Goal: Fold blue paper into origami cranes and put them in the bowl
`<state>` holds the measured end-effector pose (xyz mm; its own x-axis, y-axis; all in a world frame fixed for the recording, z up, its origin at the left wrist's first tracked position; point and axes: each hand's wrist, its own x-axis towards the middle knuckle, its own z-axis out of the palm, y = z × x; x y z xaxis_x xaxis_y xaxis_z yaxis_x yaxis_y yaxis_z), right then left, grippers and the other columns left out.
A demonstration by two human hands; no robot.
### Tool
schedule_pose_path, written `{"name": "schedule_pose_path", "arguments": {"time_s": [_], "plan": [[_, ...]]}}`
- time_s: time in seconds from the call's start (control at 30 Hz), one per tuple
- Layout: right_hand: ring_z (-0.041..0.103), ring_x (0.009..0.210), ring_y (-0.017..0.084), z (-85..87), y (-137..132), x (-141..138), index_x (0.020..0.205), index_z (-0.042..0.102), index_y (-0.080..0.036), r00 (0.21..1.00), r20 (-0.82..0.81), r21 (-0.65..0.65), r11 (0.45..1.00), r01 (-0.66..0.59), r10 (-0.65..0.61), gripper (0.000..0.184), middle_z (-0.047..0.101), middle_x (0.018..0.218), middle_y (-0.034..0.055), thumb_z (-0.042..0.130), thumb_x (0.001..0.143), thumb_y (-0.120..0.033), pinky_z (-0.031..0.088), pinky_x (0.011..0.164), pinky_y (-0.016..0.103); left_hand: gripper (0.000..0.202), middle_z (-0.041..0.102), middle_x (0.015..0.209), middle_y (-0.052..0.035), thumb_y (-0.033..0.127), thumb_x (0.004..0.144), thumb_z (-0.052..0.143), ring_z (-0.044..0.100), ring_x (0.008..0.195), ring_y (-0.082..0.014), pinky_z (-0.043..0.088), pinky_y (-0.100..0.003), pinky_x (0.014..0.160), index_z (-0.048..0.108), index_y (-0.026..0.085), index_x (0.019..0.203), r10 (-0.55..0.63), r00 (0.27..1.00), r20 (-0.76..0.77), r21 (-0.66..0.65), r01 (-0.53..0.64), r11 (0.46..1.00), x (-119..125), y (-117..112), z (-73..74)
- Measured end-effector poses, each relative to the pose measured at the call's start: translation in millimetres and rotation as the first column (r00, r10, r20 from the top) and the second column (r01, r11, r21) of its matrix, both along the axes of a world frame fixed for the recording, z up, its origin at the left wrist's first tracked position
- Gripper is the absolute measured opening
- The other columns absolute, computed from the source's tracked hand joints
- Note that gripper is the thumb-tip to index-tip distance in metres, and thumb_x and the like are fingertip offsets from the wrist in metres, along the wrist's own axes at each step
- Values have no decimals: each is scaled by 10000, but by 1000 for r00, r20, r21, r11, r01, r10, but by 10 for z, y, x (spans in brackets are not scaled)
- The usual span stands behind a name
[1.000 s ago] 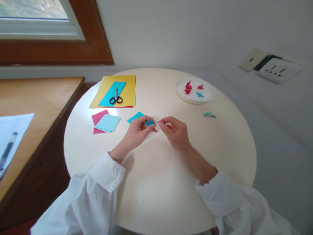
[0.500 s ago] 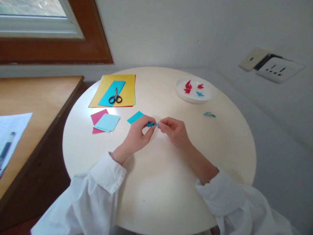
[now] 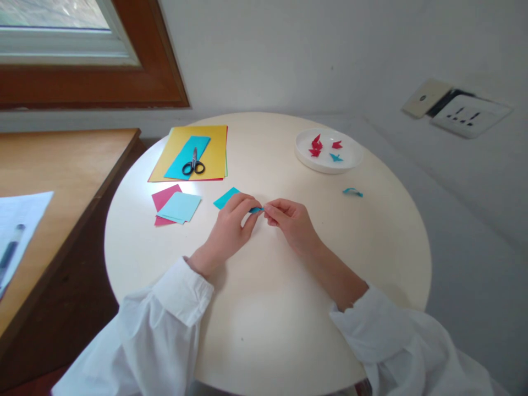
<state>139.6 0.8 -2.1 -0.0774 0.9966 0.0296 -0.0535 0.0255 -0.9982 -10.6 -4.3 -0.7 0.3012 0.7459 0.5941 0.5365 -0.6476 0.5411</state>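
Observation:
Both my hands meet at the middle of the round cream table (image 3: 268, 308). My left hand (image 3: 231, 225) and my right hand (image 3: 291, 220) each pinch one end of a small folded blue paper piece (image 3: 256, 209), held just above the tabletop. Most of the piece is hidden by my fingers. A blue paper square (image 3: 225, 198) lies on the table right behind my left hand.
A white plate (image 3: 325, 164) at the back right holds red and blue folded paper figures. A blue paper scrap (image 3: 352, 192) lies near it. Black scissors (image 3: 193, 164) rest on blue and yellow sheets (image 3: 214, 157). Pink and pale blue squares (image 3: 177, 206) lie to the left. A wooden desk (image 3: 53, 181) stands further left.
The blue piece, spread with points showing a second ago, is now pressed flatter between my fingers. Both hands have sunk slightly toward the table.

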Motion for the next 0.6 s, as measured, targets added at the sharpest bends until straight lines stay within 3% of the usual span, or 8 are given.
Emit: {"name": "schedule_pose_path", "arguments": {"time_s": [0.27,0.43,0.6], "plan": [[458,538,98,34,-3,51,607,614,-180,993,115,139,990,-25,9,259,546,548,-23,646,687,-424,391,547,257,96,607,857,-53,156,846,486,577,808,-164,464,-287,703,572,198,851,9,1000,8,50,-9,999,3,9,-16],[474,553,99,46,1,67,627,616,-178,992,118,141,989,-50,34,239,566,576,-21,646,694,-405,402,563,255,84,605,842,-48,147,842,501,577,795,-157,455,-273,693,573,189,846,-1,999,37,71,-2,997,7,5,-13],[481,569,100,33,4,70,644,615,-174,990,129,137,988,-69,51,243,575,598,-16,638,697,-411,400,569,253,85,612,843,-41,163,846,500,572,781,-156,445,-270,688,578,195,839,15,998,55,1,-15,1000,17,-10,-4]]}}
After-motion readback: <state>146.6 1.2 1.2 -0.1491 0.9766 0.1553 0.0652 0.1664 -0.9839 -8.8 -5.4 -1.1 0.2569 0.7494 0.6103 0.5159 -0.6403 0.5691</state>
